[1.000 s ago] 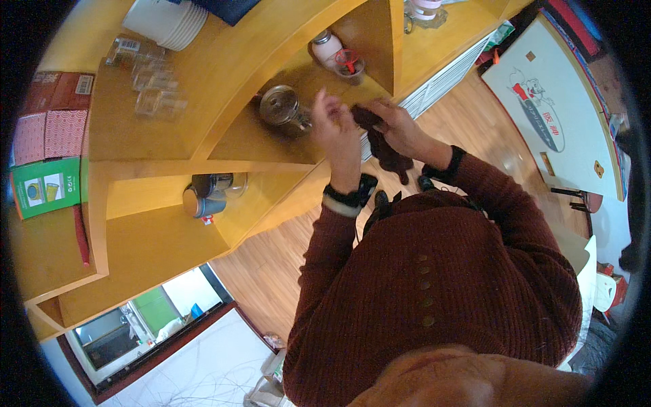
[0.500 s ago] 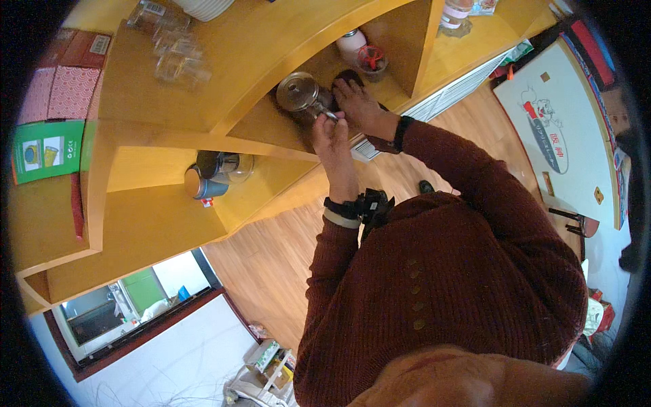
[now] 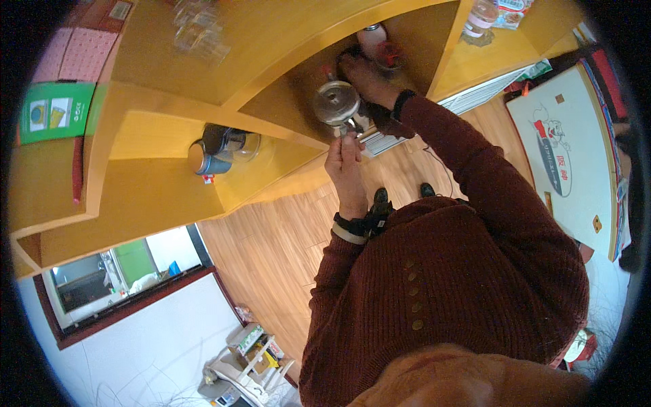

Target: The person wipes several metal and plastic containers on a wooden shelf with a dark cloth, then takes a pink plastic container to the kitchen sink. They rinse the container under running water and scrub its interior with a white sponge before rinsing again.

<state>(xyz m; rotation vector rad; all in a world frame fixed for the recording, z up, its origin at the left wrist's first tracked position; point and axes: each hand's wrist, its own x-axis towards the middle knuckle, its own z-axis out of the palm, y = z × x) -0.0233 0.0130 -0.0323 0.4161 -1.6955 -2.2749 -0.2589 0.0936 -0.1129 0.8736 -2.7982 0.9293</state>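
My left hand grips the handle of a pot with a round, shiny lid, perhaps a teapot. The pot is at the front edge of a yellow shelf compartment. Deeper in that compartment, my right hand reaches past the pot, its fingers at a dark object that I cannot make out. Motion smears these fingers, so whether they hold it is unclear. Just beyond them stand a whitish bottle and a clear cup with something red in it.
On the lower shelf at left are a blue cup and a dark-and-clear vessel. Clear packaging lies on the upper shelf. Boxes, including a green one, line the far left. A white board stands at right.
The pot has come toward me, to the shelf's front edge, with my left hand on its handle. My right hand has moved farther into the compartment. The view has shifted.
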